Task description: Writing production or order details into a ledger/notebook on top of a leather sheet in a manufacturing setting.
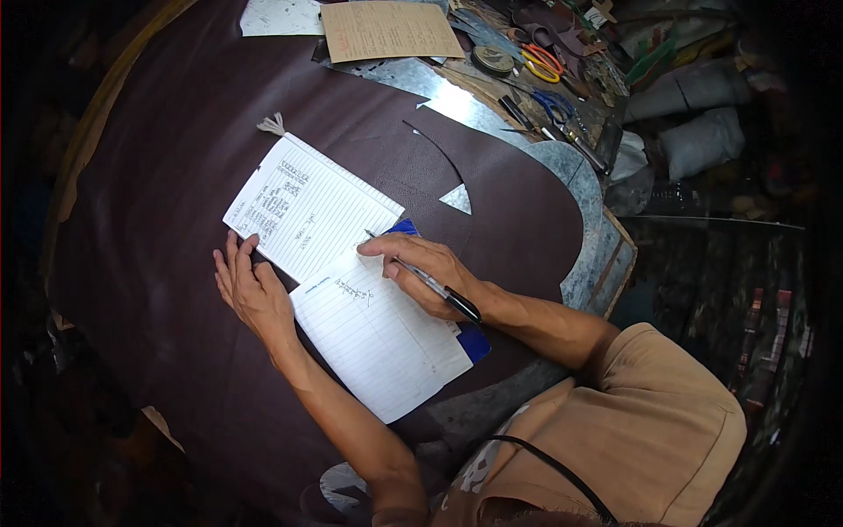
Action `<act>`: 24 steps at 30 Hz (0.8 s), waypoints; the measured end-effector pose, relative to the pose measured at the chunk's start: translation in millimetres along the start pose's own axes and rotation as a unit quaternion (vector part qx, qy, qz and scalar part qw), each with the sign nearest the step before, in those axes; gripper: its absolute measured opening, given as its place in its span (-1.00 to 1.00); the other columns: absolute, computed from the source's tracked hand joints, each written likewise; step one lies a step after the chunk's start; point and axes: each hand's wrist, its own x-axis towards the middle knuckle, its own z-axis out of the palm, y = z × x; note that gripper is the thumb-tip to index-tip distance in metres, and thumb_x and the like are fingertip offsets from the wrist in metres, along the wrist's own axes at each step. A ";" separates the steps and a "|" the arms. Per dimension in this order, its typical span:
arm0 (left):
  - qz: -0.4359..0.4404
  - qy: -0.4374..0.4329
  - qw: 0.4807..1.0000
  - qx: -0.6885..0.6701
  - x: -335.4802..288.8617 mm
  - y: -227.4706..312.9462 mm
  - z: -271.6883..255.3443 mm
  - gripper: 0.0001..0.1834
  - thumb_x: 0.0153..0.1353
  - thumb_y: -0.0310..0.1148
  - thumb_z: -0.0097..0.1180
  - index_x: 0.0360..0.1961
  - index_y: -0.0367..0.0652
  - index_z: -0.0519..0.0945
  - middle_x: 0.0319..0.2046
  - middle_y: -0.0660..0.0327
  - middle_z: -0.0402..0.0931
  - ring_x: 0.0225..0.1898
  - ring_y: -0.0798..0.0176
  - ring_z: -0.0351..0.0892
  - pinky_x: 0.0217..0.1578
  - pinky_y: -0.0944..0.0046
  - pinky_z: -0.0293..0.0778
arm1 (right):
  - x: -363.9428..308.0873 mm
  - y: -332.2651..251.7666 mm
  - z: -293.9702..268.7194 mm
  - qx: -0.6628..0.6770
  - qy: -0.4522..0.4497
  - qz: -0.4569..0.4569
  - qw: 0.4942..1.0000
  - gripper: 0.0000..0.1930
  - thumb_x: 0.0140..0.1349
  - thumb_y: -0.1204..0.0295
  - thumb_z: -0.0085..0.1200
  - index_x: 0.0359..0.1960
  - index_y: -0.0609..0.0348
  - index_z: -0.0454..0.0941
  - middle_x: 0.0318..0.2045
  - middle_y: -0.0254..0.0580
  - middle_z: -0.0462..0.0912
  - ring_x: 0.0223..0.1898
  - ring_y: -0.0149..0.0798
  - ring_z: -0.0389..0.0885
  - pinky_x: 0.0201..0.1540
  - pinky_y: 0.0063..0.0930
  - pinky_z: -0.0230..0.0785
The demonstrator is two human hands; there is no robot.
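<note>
A lined notebook (373, 342) lies spread on dark brown leather (167, 237), with handwriting on both pages and a blue cover corner showing beneath. In my right hand (430, 272) is a black-and-clear pen (446, 294), its tip close to the upper edge of the lower page. My left hand (255, 285) rests beside the notebook's left edge, fingers extended and slightly apart, fingertips by the upper page's corner; it holds nothing. A pale tassel (273, 124) sticks out from the notebook's top corner.
At the back lies a brown sheet with writing (391, 31). Scissors with red and yellow handles (543, 63), a round tin (493, 60), blue-handled scissors (553, 104) and other tools clutter the far right. A curved cut (452, 167) in the leather bares the metal sheet below.
</note>
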 end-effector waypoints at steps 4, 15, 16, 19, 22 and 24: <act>0.003 0.001 1.000 0.002 -0.5 -1.5 -0.7 -0.59 0.25 -0.42 -0.18 0.06 -0.12 0.61 0.32 0.13 0.40 0.44 -0.12 0.14 0.44 -0.14 -0.11 | -0.7 6.2 4.8 -0.002 0.022 -0.036 0.999 -0.60 0.27 0.65 -0.07 0.16 0.27 0.45 -0.32 -0.11 0.55 -0.36 -0.33 0.50 -0.24 -0.37 0.42; 0.009 0.002 1.000 -0.001 -1.1 -2.3 -0.8 -0.59 0.27 -0.40 -0.19 0.06 -0.13 0.61 0.32 0.12 0.40 0.44 -0.14 0.14 0.43 -0.17 -0.12 | -2.3 3.9 2.9 -0.004 0.008 -0.007 1.000 -0.61 0.28 0.64 -0.08 0.17 0.27 0.45 -0.08 0.10 0.61 -0.15 -0.13 0.58 -0.05 -0.25 0.44; 0.010 0.000 1.000 -0.002 -0.8 -3.1 -0.5 -0.59 0.27 -0.40 -0.19 0.06 -0.13 0.61 0.32 0.12 0.40 0.44 -0.14 0.14 0.43 -0.17 -0.12 | -2.2 5.4 3.9 -0.012 0.024 -0.027 0.999 -0.61 0.28 0.64 -0.07 0.16 0.24 0.47 -0.14 -0.02 0.61 -0.30 -0.28 0.55 -0.14 -0.35 0.45; 0.003 -0.018 1.000 -0.004 -0.4 -3.9 -0.8 -0.57 0.26 -0.38 -0.20 0.08 -0.13 0.57 0.35 0.13 0.35 0.46 -0.14 0.06 0.45 -0.17 -0.19 | -1.9 5.5 3.6 -0.012 0.017 -0.019 1.000 -0.62 0.29 0.64 -0.08 0.16 0.26 0.47 -0.05 0.04 0.61 -0.20 -0.23 0.60 -0.09 -0.31 0.47; -0.001 -0.019 1.000 -0.006 -0.4 -2.3 -1.4 -0.57 0.26 -0.38 -0.21 0.08 -0.13 0.57 0.35 0.12 0.35 0.46 -0.15 0.07 0.45 -0.16 -0.18 | -2.0 6.2 4.2 -0.007 0.016 -0.022 1.000 -0.62 0.30 0.64 -0.09 0.16 0.26 0.46 -0.02 0.08 0.60 -0.11 -0.18 0.62 -0.04 -0.29 0.48; -0.001 -0.019 1.000 -0.006 -0.4 -3.5 -2.0 -0.57 0.26 -0.38 -0.21 0.09 -0.13 0.57 0.35 0.12 0.35 0.46 -0.15 0.08 0.45 -0.16 -0.17 | -1.7 4.4 4.0 -0.006 0.012 -0.018 1.000 -0.62 0.29 0.65 -0.09 0.16 0.26 0.47 -0.01 0.09 0.60 -0.08 -0.16 0.62 -0.02 -0.28 0.48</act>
